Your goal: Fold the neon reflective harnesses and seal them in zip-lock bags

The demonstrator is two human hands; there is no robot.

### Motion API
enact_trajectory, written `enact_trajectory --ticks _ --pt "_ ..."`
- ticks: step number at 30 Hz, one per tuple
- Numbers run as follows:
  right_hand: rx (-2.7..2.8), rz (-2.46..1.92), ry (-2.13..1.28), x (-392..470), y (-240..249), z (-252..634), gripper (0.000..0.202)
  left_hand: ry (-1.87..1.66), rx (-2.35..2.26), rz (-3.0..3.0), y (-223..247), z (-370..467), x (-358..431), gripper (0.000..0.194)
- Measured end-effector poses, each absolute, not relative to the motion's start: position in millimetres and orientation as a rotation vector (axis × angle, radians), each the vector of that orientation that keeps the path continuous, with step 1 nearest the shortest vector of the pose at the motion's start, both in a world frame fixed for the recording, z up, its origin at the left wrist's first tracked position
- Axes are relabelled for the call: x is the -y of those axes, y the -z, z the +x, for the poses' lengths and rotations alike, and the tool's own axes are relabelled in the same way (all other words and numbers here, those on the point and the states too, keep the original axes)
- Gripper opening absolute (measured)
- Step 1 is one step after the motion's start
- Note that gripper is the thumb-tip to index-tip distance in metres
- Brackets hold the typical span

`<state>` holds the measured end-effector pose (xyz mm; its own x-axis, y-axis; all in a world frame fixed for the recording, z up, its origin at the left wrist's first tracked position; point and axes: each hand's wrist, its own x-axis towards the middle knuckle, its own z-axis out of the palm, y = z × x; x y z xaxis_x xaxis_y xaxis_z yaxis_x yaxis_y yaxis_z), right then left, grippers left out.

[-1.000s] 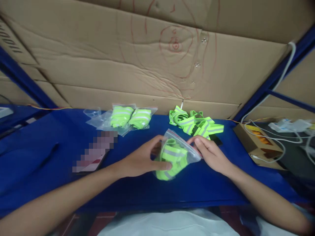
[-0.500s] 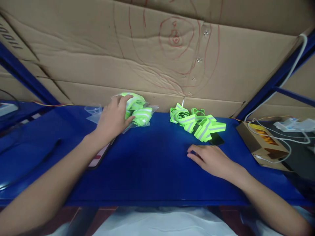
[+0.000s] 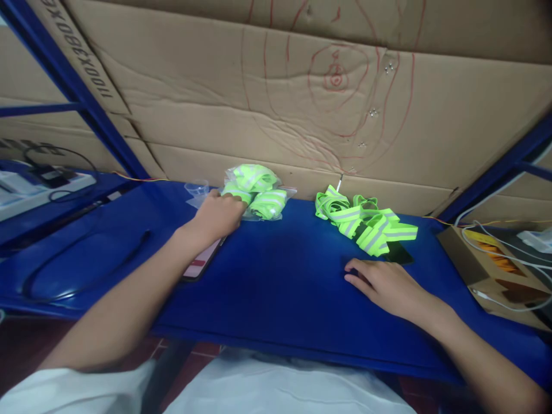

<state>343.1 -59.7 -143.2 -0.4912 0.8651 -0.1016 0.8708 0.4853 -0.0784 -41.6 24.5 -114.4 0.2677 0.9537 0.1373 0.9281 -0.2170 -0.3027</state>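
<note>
My left hand (image 3: 221, 216) is low over the table, fingers curled down and their tips hidden. It covers the upper end of a phone (image 3: 202, 261) lying face up. Just beyond the fingers are several clear plastic bags (image 3: 269, 204) with rolled neon-yellow reflective straps inside. I cannot make out whether the fingers grip anything. My right hand (image 3: 388, 284) rests on the table with thumb and forefinger apart, holding nothing. Behind it lies a loose tangle of neon-yellow reflective straps (image 3: 366, 223), partly over a dark flat object (image 3: 399, 254).
A cardboard wall (image 3: 194, 80) with red drawn rings backs the blue table (image 3: 276, 287). At the right stands an open cardboard box (image 3: 487, 270) crossed by white cables. A black cable (image 3: 86, 290) and a white power strip (image 3: 73, 187) are at the left.
My left hand has come down off the bagged straps toward the phone, its fingers now curled. My right hand stays in place. The camera view has turned to the left.
</note>
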Motion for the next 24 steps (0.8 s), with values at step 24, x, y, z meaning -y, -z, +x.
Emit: enact_trajectory --ticks 24 --pt "-3.157 1.554 0.302 56 154 338 0.033 0.932 0.552 -2.703 153 45 50 0.016"
